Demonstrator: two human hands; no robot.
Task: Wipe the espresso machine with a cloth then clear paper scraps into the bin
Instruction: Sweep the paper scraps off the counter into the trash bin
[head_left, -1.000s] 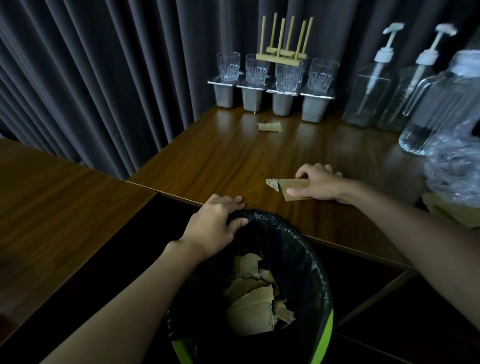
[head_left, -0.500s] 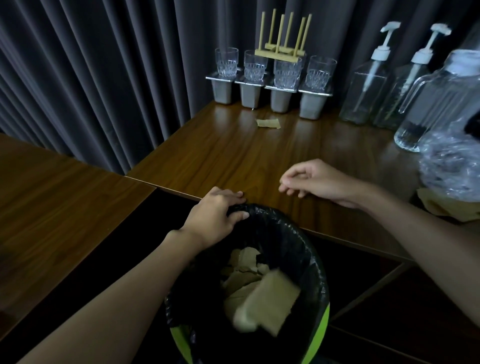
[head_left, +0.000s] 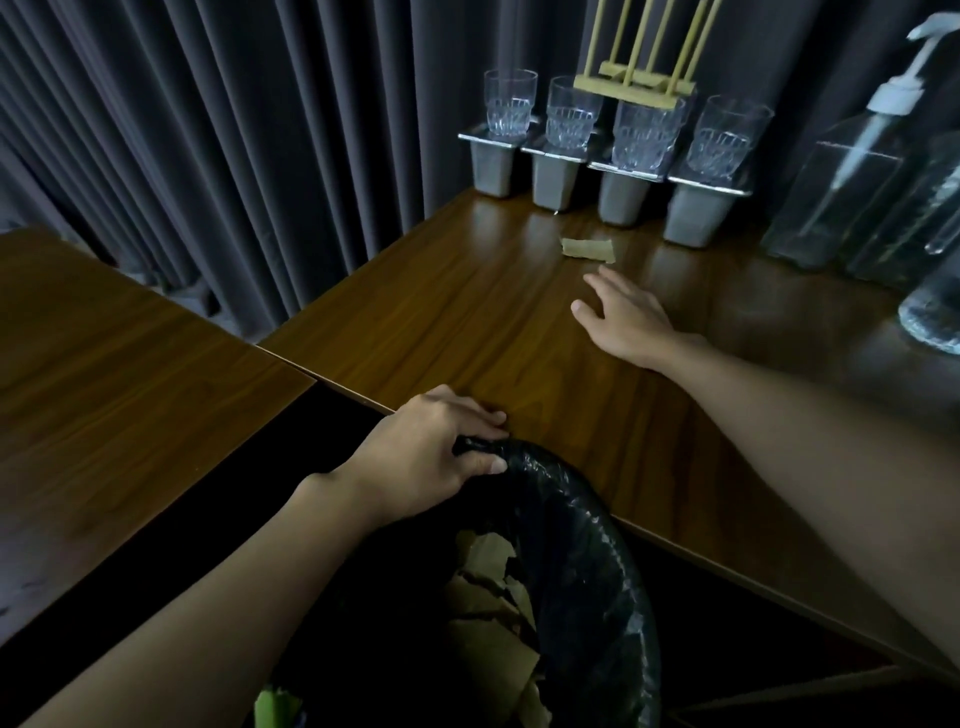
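A brown side table (head_left: 104, 364) is seen on the left, with a gray curtain (head_left: 234, 130) behind it. Near the middle, the rim of the bin (head_left: 597, 519) is gripped by the left hand (head_left: 426, 457), with its fingers curled over the black bag. Torn paper scraps (head_left: 488, 623) are seen inside the bin. On the main table (head_left: 441, 322), one paper scrap (head_left: 588, 248) is seen far back, just in front of four glasses (head_left: 644, 135). The right hand (head_left: 623, 317) is held out near that scrap, fingers straight and apart, with nothing held. Pump bottles (head_left: 852, 171) are seen at the far right.
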